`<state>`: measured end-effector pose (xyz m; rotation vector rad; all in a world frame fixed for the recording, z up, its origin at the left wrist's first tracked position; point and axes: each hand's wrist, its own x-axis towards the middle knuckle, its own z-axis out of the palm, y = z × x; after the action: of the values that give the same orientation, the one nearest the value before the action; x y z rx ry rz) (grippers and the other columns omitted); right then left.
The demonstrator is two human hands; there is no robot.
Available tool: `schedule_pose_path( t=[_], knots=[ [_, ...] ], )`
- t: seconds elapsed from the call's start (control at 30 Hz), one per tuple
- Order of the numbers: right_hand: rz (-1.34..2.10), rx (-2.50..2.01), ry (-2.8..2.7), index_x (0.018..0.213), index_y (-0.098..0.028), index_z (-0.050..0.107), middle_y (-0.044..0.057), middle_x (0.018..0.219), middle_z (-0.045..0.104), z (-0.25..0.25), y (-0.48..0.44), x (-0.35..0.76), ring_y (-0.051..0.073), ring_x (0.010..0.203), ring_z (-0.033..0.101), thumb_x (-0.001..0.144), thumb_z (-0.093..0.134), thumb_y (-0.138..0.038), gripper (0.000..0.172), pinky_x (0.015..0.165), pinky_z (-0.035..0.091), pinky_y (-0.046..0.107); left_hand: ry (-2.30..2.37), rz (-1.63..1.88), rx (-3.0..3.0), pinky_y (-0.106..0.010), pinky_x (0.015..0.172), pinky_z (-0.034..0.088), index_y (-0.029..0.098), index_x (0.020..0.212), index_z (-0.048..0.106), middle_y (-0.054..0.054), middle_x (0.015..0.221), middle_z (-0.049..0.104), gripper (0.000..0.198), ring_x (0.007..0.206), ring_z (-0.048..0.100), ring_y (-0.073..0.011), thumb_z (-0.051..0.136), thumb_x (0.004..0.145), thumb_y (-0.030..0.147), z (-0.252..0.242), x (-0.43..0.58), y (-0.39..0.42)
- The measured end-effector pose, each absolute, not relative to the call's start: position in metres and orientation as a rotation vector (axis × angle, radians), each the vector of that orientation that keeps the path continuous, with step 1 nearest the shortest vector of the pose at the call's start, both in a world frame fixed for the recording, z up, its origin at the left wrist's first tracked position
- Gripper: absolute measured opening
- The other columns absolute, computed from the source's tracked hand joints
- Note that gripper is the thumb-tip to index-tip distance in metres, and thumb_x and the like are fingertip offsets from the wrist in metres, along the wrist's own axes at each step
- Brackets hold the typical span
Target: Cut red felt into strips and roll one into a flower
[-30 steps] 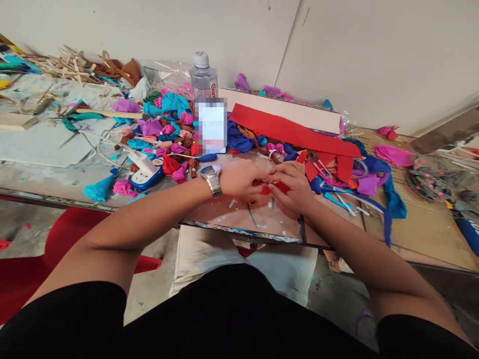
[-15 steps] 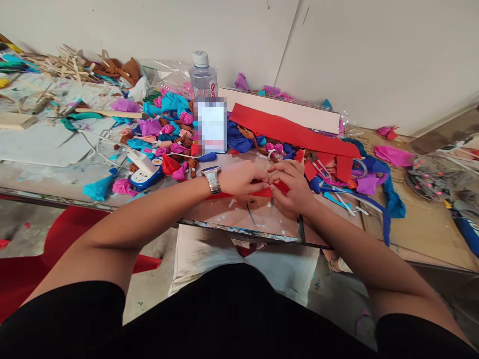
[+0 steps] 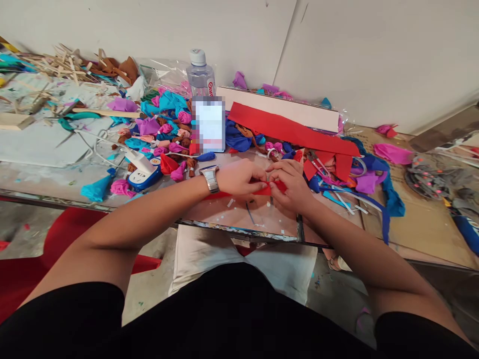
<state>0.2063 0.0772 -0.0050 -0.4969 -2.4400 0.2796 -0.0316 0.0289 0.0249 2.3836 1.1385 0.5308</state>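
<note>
Both hands meet over the front part of the table, fingertips almost touching. Between them lies a red cloth strip (image 3: 263,192), with one end running left beneath my left wrist. My left hand (image 3: 239,178), below a metal-banded watch (image 3: 210,178), pinches the strip between thumb and bent fingers. My right hand (image 3: 291,185) is closed on it from the other side, thumb and index finger together. The fingers cover the folded part of the strip. Behind the hands, a longer red cloth strip (image 3: 288,130) lies across a heap of colourful scraps.
A phone with a blurred screen (image 3: 210,127) leans before a clear bottle (image 3: 200,75). Left are a power strip (image 3: 144,175), green-handled pliers (image 3: 80,115) and wooden sticks (image 3: 63,62). Scissors (image 3: 318,163) lie right of the hands, near cardboard (image 3: 426,219). Rolled cloth flowers crowd the middle.
Fingers of both hands have shifted slightly on the red cloth strip, and more of it shows between the thumbs. The view has moved a little; nothing else has visibly changed.
</note>
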Motion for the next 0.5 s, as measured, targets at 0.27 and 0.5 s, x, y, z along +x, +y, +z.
schedule_pose_path(
  t=[0.27, 0.5],
  knots=[
    [0.266, -0.535, -2.457, 0.095, -0.025, 0.065, 0.007, 0.117, 0.078, -0.0041, 0.0782, 0.2068, 0.029, 0.115, 0.064, 0.1, 0.062, -0.025, 0.006, 0.104, 0.038, 0.053, 1.131, 0.524, 2.369, -0.031, 0.064, 0.03, 0.018, 0.087, 0.077, -0.001, 0.068, 0.066, 0.027, 0.059, 0.046, -0.0125, 0.059, 0.099, 0.035, 0.0261, -0.034, 0.0304],
    [0.256, -0.556, -2.449, 0.093, -0.025, 0.064, 0.007, 0.117, 0.079, -0.0065, 0.0803, 0.2056, 0.029, 0.114, 0.066, 0.099, 0.061, -0.025, 0.007, 0.103, 0.038, 0.052, 1.147, 0.49, 2.35, -0.031, 0.06, 0.027, 0.017, 0.077, 0.072, 0.0, 0.063, 0.061, 0.029, 0.056, 0.042, -0.0118, 0.058, 0.097, 0.034, 0.025, -0.0338, 0.0322]
  ],
)
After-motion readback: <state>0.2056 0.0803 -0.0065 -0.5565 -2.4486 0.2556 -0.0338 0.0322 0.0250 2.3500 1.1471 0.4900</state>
